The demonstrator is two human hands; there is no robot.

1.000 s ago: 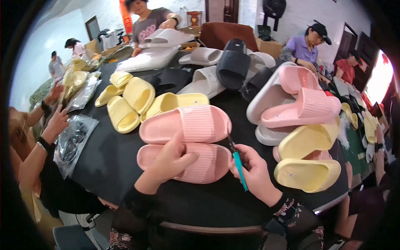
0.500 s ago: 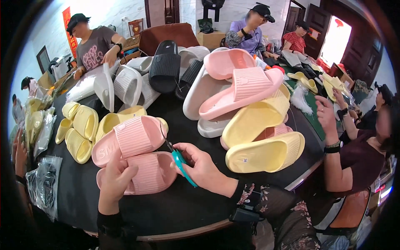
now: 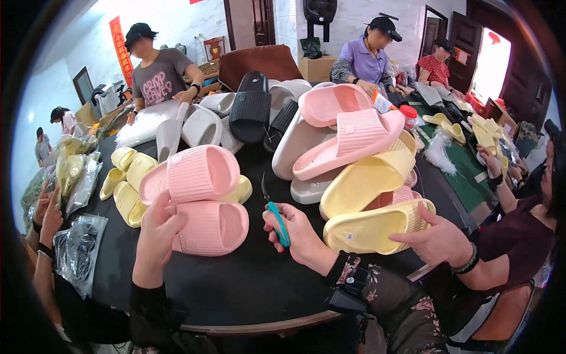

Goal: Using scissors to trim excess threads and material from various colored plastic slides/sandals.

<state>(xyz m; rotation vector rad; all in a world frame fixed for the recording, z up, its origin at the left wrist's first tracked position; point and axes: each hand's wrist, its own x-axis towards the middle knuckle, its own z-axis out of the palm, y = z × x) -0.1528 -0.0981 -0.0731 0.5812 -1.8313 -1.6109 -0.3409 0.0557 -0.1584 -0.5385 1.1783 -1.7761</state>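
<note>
My left hand (image 3: 154,236) grips a pair of pink slide slippers (image 3: 203,172) by their heel ends, thumb on top. One slipper lies above the other, both with ribbed straps. In my right hand (image 3: 302,237) is a pair of small scissors (image 3: 279,225) with teal handles, the dark curved blades pointing up and apart from the slippers. Whether the blades are spread cannot be made out. Behind the held pair sit several yellow slippers (image 3: 141,171). To the right of the scissors rises a pile with a pink slipper (image 3: 348,144) on top and a yellow slipper (image 3: 377,227) at the front.
A co-worker's hand (image 3: 433,236) reaches onto the front yellow slipper from the right. Black slippers (image 3: 250,109) and grey ones stand at the back of the black table (image 3: 265,295). A clear bag (image 3: 79,251) lies at left. Other people work around the tables.
The pink pair has been raised off the table toward me and turned slightly. The scissors have moved right, away from the slippers. The co-worker's hand has come down to the front yellow slipper.
</note>
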